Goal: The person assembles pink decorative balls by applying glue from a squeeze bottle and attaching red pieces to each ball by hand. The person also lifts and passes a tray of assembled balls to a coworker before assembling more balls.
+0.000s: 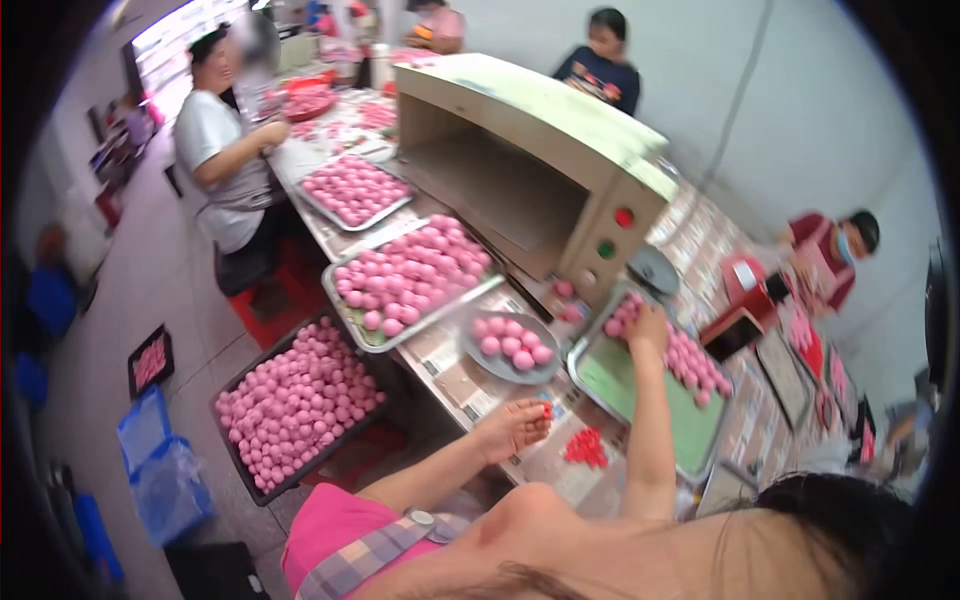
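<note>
My left hand (512, 430) is above the table edge, pinching a small red piece (546, 410) between thumb and fingertips. A small pile of similar red pieces (586, 449) lies on the table to its right. My right hand (648, 328) reaches over a green-lined metal tray (622, 372), its fingers curled down on a pink ball among the pink balls (690, 362) there; its fingertips are partly hidden. Between my hands and the big box stands a round grey dish (515, 372) of pink balls.
Two metal trays of pink balls (415, 270) line the table's left side. A black crate (262, 492) of balls stands below. A beige box-shaped machine (520, 95) with red and green buttons rises behind. Co-workers (225, 150) sit around the table; one (825, 250) is at the right.
</note>
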Tool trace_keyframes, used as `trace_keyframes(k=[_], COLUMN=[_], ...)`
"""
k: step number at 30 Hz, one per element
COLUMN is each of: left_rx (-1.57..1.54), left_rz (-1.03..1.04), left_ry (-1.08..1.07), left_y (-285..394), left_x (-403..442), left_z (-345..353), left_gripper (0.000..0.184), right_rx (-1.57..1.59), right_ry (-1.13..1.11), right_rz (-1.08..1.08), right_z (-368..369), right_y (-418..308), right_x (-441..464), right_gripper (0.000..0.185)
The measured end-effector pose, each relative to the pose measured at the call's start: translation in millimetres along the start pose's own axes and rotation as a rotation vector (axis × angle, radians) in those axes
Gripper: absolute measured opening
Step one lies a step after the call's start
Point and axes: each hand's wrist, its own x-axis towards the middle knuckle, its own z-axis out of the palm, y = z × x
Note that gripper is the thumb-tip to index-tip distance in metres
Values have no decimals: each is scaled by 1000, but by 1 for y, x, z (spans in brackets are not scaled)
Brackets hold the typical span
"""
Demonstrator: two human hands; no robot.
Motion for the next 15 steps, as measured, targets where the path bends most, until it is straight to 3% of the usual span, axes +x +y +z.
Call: trace_keyframes(k=[4,7,10,13,15], left_rx=[-29,-33,-12,6,22], left_rz=[45,32,8,-4,-14], left_ry=[-61,-75,-43,-30,-55], left_y=[1,-1,-5,-5,-6], left_x=[6,6,5,3,4], left_z=[-4,3,9,16,20], left_gripper=[17,17,18,18,19], right_rx=[38,72,441,948,1269], right_ry=[-65,10,186,-38,-202], right_rz=[-34,-21,-209,-188,-34], right_z=[13,-2,-38,-54,-73], right_y=[13,9,1,6,4], right_x=[14,6,-22,-70,-115], right_gripper=[26,23,26,23,22])
